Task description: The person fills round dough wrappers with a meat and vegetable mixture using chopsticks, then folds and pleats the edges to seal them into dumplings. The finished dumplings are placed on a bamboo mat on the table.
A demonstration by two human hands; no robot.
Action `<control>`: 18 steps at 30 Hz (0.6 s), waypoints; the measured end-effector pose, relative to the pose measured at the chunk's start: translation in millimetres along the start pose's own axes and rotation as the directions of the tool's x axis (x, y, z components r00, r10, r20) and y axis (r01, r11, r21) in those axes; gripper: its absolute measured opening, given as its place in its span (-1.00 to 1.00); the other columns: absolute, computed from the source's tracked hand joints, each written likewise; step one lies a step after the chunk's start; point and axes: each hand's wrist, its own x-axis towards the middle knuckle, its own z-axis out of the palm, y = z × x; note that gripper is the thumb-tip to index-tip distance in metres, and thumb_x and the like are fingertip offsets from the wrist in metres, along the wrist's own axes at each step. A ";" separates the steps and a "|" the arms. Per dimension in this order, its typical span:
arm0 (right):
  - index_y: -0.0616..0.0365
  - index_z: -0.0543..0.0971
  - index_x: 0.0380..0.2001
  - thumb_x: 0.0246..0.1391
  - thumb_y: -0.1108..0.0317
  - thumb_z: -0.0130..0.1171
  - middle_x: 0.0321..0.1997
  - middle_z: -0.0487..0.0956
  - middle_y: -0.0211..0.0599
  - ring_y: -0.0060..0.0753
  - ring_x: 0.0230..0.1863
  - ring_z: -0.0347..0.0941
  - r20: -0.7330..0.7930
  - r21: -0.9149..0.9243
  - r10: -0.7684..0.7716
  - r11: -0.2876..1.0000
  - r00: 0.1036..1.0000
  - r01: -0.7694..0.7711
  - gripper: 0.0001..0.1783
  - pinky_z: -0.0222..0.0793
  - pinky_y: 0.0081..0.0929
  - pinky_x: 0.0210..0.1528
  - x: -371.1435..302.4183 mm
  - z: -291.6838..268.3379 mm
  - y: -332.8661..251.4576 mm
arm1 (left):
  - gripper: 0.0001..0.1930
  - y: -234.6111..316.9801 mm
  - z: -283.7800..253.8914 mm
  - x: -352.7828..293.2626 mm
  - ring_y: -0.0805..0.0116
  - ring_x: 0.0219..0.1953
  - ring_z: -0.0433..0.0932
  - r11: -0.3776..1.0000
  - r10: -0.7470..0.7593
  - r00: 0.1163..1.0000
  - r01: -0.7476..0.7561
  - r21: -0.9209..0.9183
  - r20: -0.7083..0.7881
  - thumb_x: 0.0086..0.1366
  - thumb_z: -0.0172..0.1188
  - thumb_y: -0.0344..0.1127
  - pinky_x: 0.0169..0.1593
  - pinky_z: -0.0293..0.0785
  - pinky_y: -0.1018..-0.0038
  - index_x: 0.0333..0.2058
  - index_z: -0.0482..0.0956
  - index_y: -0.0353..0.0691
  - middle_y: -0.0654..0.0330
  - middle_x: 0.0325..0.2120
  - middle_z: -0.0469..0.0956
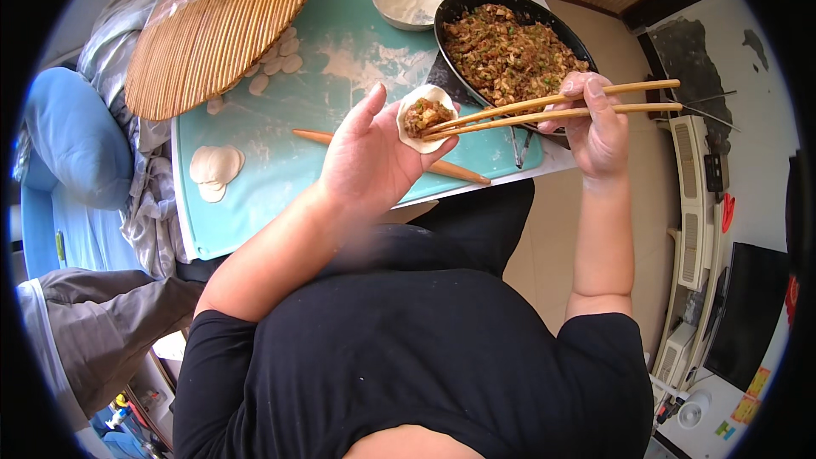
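Palm up, my left hand (370, 157) supports a round white dumpling wrapper (436, 92) on its fingers, thumb held apart. A clump of meat filling (422, 110) lies on the wrapper. My right hand (597, 126) grips a pair of wooden chopsticks (650, 86), whose tips touch the filling. Just beyond, a black pan (441, 34) holds plenty of chopped meat filling (510, 51) with green bits. Partly behind my left hand, a wooden rolling pin (459, 172) rests on the teal mat (276, 153).
Stacked wrappers (215, 170) sit at the mat's left. More small dough rounds (291, 47) lie partly under a round slatted tray (225, 30). A bowl of flour (410, 25) stands beside the pan. Another person's trousered leg (110, 331) shows at lower left.
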 end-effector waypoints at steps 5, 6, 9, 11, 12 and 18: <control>0.29 0.43 -0.38 0.20 0.23 -0.13 -0.49 0.50 -0.12 -0.21 -0.51 0.54 -0.038 0.083 0.053 0.995 0.998 -0.049 -0.70 0.56 -0.36 -0.45 -0.9 9.8 4.2 | -0.46 -2.8 3.8 -3.3 0.18 0.09 0.28 1.000 -0.003 0.999 0.004 0.017 -0.033 0.33 -0.24 0.04 0.21 0.12 0.24 0.01 0.26 -0.37 0.02 -0.01 0.34; 0.29 0.43 -0.37 0.21 0.23 -0.14 -0.49 0.51 -0.12 -0.20 -0.51 0.55 -0.040 0.069 0.073 0.995 0.997 -0.070 -0.70 0.56 -0.36 -0.44 -1.0 9.2 8.2 | -0.43 -3.7 3.3 -3.8 0.12 0.12 0.25 1.000 0.010 0.999 -0.009 0.019 -0.033 0.32 -0.22 0.04 0.21 0.13 0.24 0.04 0.20 -0.39 -0.03 0.02 0.29; 0.27 0.43 -0.34 0.21 0.22 -0.15 -0.50 0.52 -0.14 -0.21 -0.51 0.55 -0.057 0.158 0.114 0.982 0.992 -0.104 -0.69 0.56 -0.36 -0.44 -0.8 0.4 12.0 | -0.36 -3.3 1.7 -4.6 0.01 0.16 0.19 0.999 0.037 0.999 -0.036 0.027 -0.024 0.30 -0.17 0.04 0.21 0.17 0.23 0.12 0.08 -0.43 -0.14 0.09 0.20; 0.27 0.44 -0.35 0.21 0.21 -0.15 -0.50 0.53 -0.15 -0.21 -0.51 0.55 -0.085 0.193 0.142 0.973 0.986 -0.124 -0.69 0.56 -0.36 -0.44 -1.2 -1.8 15.6 | -0.37 -2.5 1.9 -5.3 -0.01 0.16 0.19 0.999 0.037 0.999 -0.037 0.040 -0.008 0.31 -0.18 0.03 0.21 0.17 0.22 0.12 0.08 -0.43 -0.14 0.10 0.19; 0.26 0.44 -0.35 0.21 0.20 -0.14 -0.51 0.53 -0.16 -0.21 -0.50 0.55 -0.093 0.193 0.159 0.971 0.983 -0.139 -0.68 0.56 -0.36 -0.43 -1.1 -1.3 19.3 | -0.37 -2.5 0.4 -5.7 -0.01 0.16 0.19 0.999 0.032 0.999 -0.032 0.030 -0.007 0.31 -0.18 0.03 0.20 0.18 0.23 0.12 0.09 -0.43 -0.14 0.10 0.19; 0.25 0.46 -0.35 0.21 0.18 -0.12 -0.50 0.53 -0.17 -0.20 -0.49 0.54 -0.270 0.326 0.101 0.945 0.958 -0.008 -0.67 0.54 -0.33 -0.37 -4.4 -23.2 12.4 | -0.40 0.4 -5.6 -11.6 0.01 0.16 0.20 0.998 0.054 0.998 -0.053 0.016 -0.040 0.30 -0.17 -0.01 0.16 0.22 0.25 0.11 0.12 -0.44 -0.13 0.08 0.23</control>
